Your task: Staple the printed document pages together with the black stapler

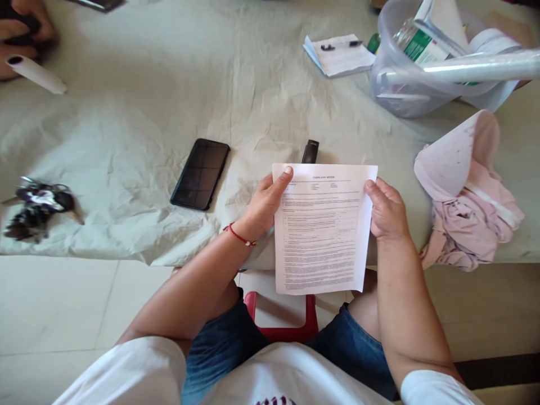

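Note:
A printed sheet of paper (pixel 323 230), headed with small type, is held up over the table's front edge. My left hand (pixel 268 202) pinches its upper left side, thumb on the printed face. On the opposite edge my right hand (pixel 387 208) grips the sheet in the same way. The fingers behind the paper are hidden. Just beyond the top edge lies a small black object (pixel 310 152), partly covered by the sheet. A black smartphone (pixel 200 174) rests on the table to the left of my left hand.
A cloth-covered table (pixel 147 101) spans the view. Pink cap and cloth (pixel 468 197) lie right. Behind stand a filled plastic tub (pixel 396 84) and a notepad (pixel 341 59) with a pen. Keys (pixel 40 205) lie left; another person's hand (pixel 25 34) is near a white roll (pixel 37 73).

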`<state>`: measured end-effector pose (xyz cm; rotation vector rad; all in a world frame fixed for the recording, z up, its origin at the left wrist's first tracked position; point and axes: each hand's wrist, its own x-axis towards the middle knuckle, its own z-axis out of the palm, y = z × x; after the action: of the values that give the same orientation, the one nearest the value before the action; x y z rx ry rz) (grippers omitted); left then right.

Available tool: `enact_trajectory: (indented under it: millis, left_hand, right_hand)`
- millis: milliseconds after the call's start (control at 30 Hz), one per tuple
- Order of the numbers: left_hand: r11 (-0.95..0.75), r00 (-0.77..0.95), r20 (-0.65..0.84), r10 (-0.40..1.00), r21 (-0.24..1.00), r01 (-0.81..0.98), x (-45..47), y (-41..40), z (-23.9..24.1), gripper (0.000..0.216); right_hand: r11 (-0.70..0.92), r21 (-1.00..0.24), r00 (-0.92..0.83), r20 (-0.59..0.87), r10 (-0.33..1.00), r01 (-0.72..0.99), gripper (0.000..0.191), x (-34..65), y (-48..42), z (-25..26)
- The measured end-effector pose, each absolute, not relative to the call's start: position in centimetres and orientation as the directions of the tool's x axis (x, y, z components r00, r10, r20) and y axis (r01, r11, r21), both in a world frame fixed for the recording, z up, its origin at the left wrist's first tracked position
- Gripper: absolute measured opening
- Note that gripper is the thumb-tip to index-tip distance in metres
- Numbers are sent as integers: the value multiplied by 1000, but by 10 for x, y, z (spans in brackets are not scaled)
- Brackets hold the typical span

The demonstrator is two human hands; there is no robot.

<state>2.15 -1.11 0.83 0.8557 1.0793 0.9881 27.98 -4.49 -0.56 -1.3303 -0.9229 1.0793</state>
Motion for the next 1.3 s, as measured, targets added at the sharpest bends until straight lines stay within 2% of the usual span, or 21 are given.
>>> enact_trajectory:
  millis: [267, 433, 567, 700, 933, 1067, 1200, 1300]
  left_hand:
    - [355, 260, -309, 915, 922, -154, 15, -10, 14, 59]
    - [343, 255, -304, 918, 931, -123, 15, -11, 12, 60]
    - [290, 245, -251, 936, 947, -138, 17, -13, 7, 64]
    - [277, 283, -228, 932, 950, -146, 18, -14, 7, 62]
    - [380, 344, -289, 893, 895, -233, 17, -13, 6, 61]
    - [380, 401, -256, 880, 885, -269, 18, -14, 3, 65]
    - [370, 424, -229, 876, 883, -288, 21, -17, 1, 62]
    - [397, 405, -263, 876, 869, -295, 22, -17, -3, 60]
  right_hand:
    - [-92, -988, 307, -125, 943, -121, 40, 286, -46, -1]
    - [-74, -991, 244, -99, 965, -110, 38, 288, -46, 2]
    - [-78, -994, 194, -91, 977, -73, 42, 281, -46, 0]
    - [-56, -996, 240, -72, 968, -71, 41, 278, -48, -1]
    - [-32, -999, 272, -40, 961, -33, 40, 289, -48, 2]
    - [-18, -999, 286, -26, 958, -31, 38, 291, -48, 3]
    - [-43, -997, 286, -60, 956, -64, 39, 288, -51, 4]
    - [-83, -991, 294, -109, 949, -101, 42, 285, -52, 4]
